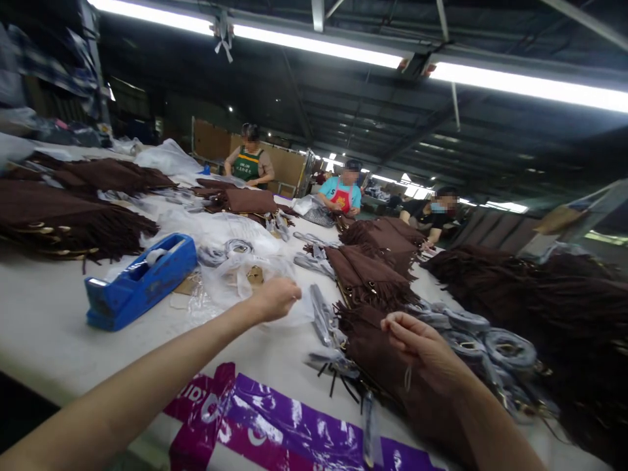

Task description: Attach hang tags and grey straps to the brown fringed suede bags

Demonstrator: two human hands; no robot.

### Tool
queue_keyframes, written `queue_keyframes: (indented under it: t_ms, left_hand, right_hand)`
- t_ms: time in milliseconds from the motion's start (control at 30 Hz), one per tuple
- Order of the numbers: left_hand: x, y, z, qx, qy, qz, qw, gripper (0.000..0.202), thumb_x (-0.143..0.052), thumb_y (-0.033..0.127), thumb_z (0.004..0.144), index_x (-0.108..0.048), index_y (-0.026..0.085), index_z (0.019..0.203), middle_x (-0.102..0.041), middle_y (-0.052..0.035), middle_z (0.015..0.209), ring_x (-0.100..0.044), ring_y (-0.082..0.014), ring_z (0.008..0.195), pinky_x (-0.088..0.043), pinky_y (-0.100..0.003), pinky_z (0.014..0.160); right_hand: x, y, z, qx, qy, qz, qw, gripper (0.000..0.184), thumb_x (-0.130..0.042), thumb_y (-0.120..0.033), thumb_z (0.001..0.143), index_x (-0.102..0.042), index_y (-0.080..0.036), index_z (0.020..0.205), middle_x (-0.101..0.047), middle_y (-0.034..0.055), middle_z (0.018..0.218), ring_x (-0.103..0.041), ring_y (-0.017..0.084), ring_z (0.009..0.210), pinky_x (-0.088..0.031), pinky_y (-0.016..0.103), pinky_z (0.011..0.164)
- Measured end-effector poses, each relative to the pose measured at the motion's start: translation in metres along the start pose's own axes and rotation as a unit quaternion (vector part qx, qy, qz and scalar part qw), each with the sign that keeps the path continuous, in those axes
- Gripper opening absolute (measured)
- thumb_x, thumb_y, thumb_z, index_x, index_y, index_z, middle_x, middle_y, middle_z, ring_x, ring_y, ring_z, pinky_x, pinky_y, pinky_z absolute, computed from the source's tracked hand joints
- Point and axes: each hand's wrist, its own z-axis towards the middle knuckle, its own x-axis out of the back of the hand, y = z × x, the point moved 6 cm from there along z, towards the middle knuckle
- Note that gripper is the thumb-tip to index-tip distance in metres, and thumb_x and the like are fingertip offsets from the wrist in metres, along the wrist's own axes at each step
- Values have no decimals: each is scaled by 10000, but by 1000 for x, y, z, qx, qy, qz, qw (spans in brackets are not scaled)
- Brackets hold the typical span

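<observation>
My left hand [277,299] is closed in a fist above the white table, in front of a clear plastic bag [228,281]. Whatever its fingers may hold is hidden. Over a dark brown fringed bag [377,350], my right hand [417,337] is closed in a pinch. A thin pale loop of string [407,378] hangs below its fingers. Beyond lies another brown fringed bag [366,268] with metal eyelets. Grey straps wrapped in plastic [321,317] lie between the two hands.
At left stands a blue tape dispenser [142,281]. Purple printed plastic [294,418] covers the near table edge. Coiled wrapped straps [510,347] and a heap of brown bags [554,301] are at right. Several co-workers, one in a green apron [246,165], stand across the table.
</observation>
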Motion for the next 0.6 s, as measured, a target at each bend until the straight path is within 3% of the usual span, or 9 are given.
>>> queue_keyframes:
  t_ms: [100,167,233,300,433,533,600]
  left_hand:
    - [-32,54,11,-81,-133,-34,987,180,-547,115,800,-711,188,802,-704,-38,823,-626,-176,787,-445,-232,707]
    - [-51,79,10,-88,-186,-46,977,126,-587,229,826,-706,195,803,-705,-31,791,-630,-177,742,-434,-224,639]
    - [-66,94,7,-64,-206,-34,976,198,-645,387,806,-692,203,858,-707,-41,819,-640,-204,756,-438,-236,618]
    - [-76,102,2,-32,-190,-3,981,259,-678,422,775,-664,203,911,-705,-57,869,-646,-229,798,-460,-257,647]
    - [-83,111,-5,-20,-148,3,989,88,-596,235,803,-613,196,880,-684,-53,883,-628,-211,812,-470,-268,706]
    - [-82,110,-2,14,-156,-105,982,42,-568,210,785,-587,181,807,-648,-22,796,-591,-176,756,-447,-245,676]
    - [-81,108,4,69,-189,-236,951,58,-560,220,757,-568,163,762,-600,0,701,-552,-144,667,-420,-223,602]
  right_hand:
    - [-9,19,-1,-13,-33,-46,998,364,-780,-486,693,-628,-168,784,-492,-49,622,-317,47,476,-167,162,404]
    - [-11,31,0,-16,-35,-71,997,388,-768,-515,686,-618,-171,781,-495,-56,607,-320,50,472,-156,175,414]
    - [-10,44,1,-23,-32,-88,995,400,-749,-535,691,-614,-173,794,-461,-77,552,-290,49,449,-135,183,420]
    - [-6,56,2,-24,-27,-88,995,399,-727,-541,706,-614,-176,820,-432,-91,519,-266,48,436,-121,187,428]
    - [1,66,1,-5,-27,-72,997,385,-695,-543,738,-610,-181,838,-434,-88,516,-278,60,448,-137,189,435]
    - [2,61,-3,9,-53,-78,995,361,-691,-528,757,-611,-181,816,-449,-81,513,-301,65,458,-171,184,438]
    - [3,53,-10,18,-75,-70,995,330,-690,-502,772,-623,-182,818,-498,-59,548,-351,72,476,-217,184,445]
